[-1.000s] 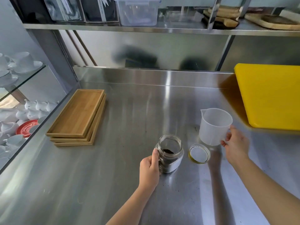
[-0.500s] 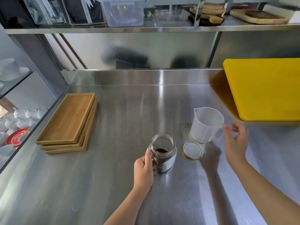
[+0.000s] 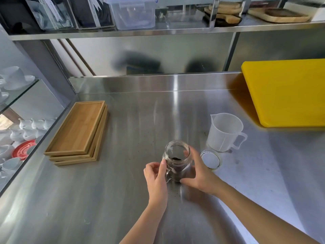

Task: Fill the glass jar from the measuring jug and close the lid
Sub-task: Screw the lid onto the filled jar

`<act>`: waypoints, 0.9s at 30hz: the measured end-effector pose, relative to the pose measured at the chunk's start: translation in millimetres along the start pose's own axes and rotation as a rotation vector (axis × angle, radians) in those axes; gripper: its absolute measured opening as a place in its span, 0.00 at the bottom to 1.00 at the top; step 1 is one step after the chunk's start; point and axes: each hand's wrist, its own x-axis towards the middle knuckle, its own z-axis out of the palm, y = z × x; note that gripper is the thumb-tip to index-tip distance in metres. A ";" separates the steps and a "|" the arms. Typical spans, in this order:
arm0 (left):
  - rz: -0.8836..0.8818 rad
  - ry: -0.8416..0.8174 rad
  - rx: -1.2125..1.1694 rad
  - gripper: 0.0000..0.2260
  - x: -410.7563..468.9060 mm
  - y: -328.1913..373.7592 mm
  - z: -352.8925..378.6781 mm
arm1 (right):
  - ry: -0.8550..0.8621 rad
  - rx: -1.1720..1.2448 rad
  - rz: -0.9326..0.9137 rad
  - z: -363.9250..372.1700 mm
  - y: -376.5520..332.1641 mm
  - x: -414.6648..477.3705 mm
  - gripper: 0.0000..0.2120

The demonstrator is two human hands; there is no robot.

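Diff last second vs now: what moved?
Right hand let go of the jug and came left onto the jar. Left hand stays at the jar's handle. Jug, lid and jar unmoved; jar still open.

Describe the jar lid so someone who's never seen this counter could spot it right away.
Start at the big yellow cutting board on the right of the steel counter. In front of it stands a translucent measuring jug; the lid lies just before the jug, right of the glass jar. It alone is a flat round disc, white inside.
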 end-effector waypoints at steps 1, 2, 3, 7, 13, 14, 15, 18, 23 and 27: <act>-0.025 -0.043 -0.020 0.05 0.2 1.2 -1.3 | 0.034 0.025 0.007 4.5 1.7 0.9 0.50; -0.055 -0.111 -0.052 0.07 1.5 0.3 -3.0 | 0.080 0.040 0.020 8.7 2.5 2.2 0.52; -0.095 -0.186 -0.077 0.10 3.4 -0.1 -4.9 | 0.122 0.050 0.027 13.1 1.4 3.0 0.53; -0.196 -0.298 -0.071 0.16 4.7 7.3 -7.0 | 0.273 0.092 -0.003 27.6 -4.2 5.8 0.46; -0.193 -0.342 0.052 0.13 22.4 28.3 -21.1 | 0.279 0.189 -0.017 18.3 -5.8 6.5 0.40; -0.159 -0.317 0.061 0.12 29.2 36.6 -25.0 | 0.264 0.226 -0.012 14.4 -7.0 4.9 0.38; -0.113 -0.280 0.061 0.10 34.9 47.0 -29.2 | 0.245 0.280 -0.009 11.0 -9.0 2.9 0.37; 0.027 -0.151 0.057 0.07 53.8 74.6 -45.2 | 0.218 0.433 -0.014 3.6 -14.3 0.1 0.39; 0.107 0.185 -0.124 0.13 49.2 86.7 -39.2 | 0.182 0.458 -0.030 10.1 -28.3 3.8 0.38; -0.208 -0.322 -0.105 0.19 1.1 61.1 -2.6 | 0.156 0.428 -0.057 16.8 -37.6 4.1 0.37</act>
